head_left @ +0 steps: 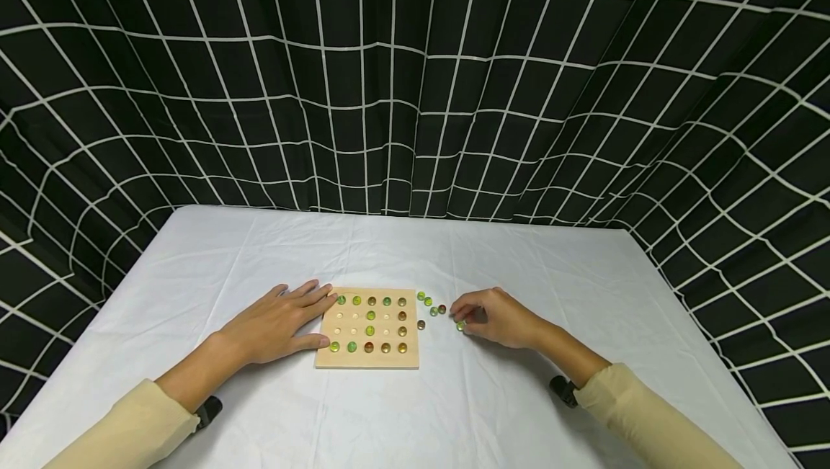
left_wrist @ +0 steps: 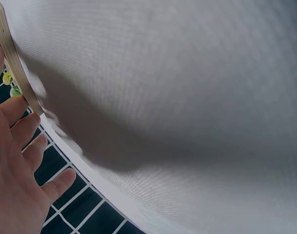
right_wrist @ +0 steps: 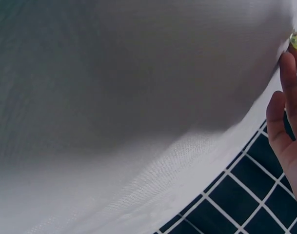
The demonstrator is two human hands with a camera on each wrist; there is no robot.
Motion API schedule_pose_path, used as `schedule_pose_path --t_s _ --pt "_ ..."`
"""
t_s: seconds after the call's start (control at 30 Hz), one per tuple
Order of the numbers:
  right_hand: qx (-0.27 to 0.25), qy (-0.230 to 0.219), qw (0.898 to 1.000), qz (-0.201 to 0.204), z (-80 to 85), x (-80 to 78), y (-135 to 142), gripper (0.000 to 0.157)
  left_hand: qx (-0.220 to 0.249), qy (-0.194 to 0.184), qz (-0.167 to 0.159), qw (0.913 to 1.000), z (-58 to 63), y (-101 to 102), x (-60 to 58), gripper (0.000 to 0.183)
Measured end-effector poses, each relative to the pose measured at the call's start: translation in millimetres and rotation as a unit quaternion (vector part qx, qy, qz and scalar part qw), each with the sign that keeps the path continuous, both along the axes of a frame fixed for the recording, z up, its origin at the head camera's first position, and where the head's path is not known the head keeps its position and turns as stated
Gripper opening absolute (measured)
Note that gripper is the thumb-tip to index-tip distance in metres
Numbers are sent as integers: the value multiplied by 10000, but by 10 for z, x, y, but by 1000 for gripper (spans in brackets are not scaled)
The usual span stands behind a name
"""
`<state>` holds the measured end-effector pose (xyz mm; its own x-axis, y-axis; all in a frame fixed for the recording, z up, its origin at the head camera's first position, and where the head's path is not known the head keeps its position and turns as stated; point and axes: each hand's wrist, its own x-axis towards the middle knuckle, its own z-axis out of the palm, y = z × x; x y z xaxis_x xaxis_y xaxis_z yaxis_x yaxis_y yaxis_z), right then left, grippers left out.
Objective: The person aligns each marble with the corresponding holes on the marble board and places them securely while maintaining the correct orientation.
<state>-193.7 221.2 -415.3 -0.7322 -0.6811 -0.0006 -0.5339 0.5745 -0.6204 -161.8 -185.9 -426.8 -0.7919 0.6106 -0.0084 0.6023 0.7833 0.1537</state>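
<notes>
A square wooden board (head_left: 378, 359) with rows of small hollows lies on the white cloth. Glass marbles in green, yellow-green, amber and reddish brown fill its top row, bottom row, right column and part of the middle column. My left hand (head_left: 275, 325) rests at the board's left side, its fingers spread and fairly straight; the left wrist view shows those fingers (left_wrist: 25, 127) by the board's edge. To the right of the board, my right hand (head_left: 502, 319) pinches a yellow-green marble (head_left: 460, 325) between thumb and fingertips. That marble shows at the frame edge in the right wrist view.
Between board and right hand lie several loose marbles: green ones (head_left: 428, 302), a dark red one (head_left: 442, 308) and a brown one (head_left: 421, 325) close to the board's edge. A black curtain with white grid lines (head_left: 389, 80) hangs behind the cloth-covered table (head_left: 259, 253).
</notes>
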Motion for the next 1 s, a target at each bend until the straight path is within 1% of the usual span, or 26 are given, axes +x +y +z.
schedule_pose_path --t_s 0.2,0.3,0.43,0.63,0.9,1.0 --pt "183 249 9995 -14 1 11 -36 28 0 18 -17 10000 -6 -4 -2 75" --pt "242 237 9994 -75 7 14 -45 28 7 7 -11 10000 -4 -7 1 76" --pt "218 227 9995 -46 12 13 -45 28 10 27 -19 10000 -1 -5 2 76" --pt "-68 183 9998 5 48 16 -96 25 27 52 -49 10000 7 0 6 75" --pt "-409 -68 9990 -171 77 35 -228 23 41 -1 -28 10000 4 7 7 75" --pt "-535 -102 9984 -175 80 36 -294 23 29 -27 -4 10000 -2 9 8 75"
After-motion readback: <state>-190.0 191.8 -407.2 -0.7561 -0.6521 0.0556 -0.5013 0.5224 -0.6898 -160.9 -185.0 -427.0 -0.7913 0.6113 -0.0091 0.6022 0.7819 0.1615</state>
